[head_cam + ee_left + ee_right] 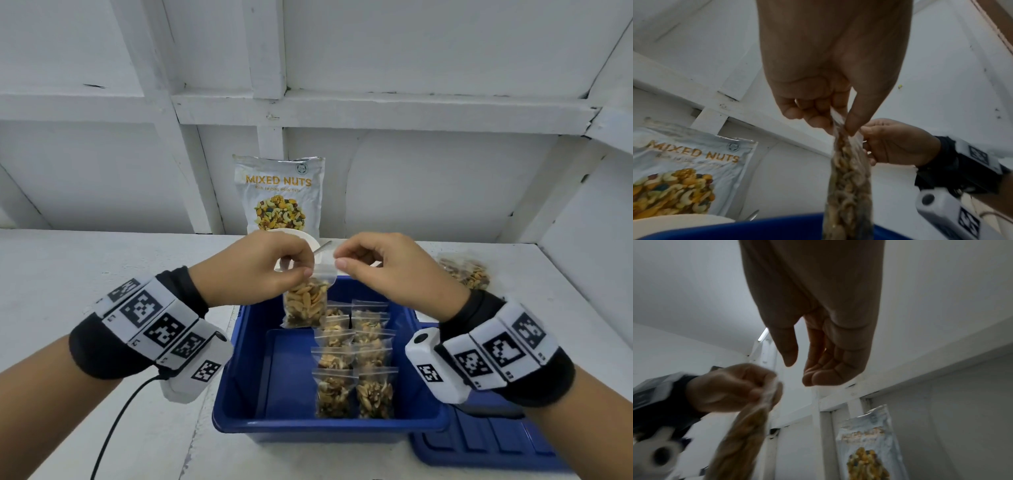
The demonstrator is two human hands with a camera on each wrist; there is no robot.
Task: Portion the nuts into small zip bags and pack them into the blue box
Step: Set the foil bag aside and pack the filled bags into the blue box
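Note:
My left hand pinches the top left corner of a small clear zip bag full of nuts, which hangs above the far left of the blue box. In the left wrist view the thumb and fingers squeeze the bag's top strip. My right hand hovers at the bag's top right corner. In the right wrist view its thumb and loosely curled fingers are apart with nothing between them. Several filled zip bags stand in two rows inside the box.
A "MIXED NUTS" pouch leans on the back wall, with a white bowl and a spoon in front of it. More filled bags lie at the back right. A blue lid lies to the box's right.

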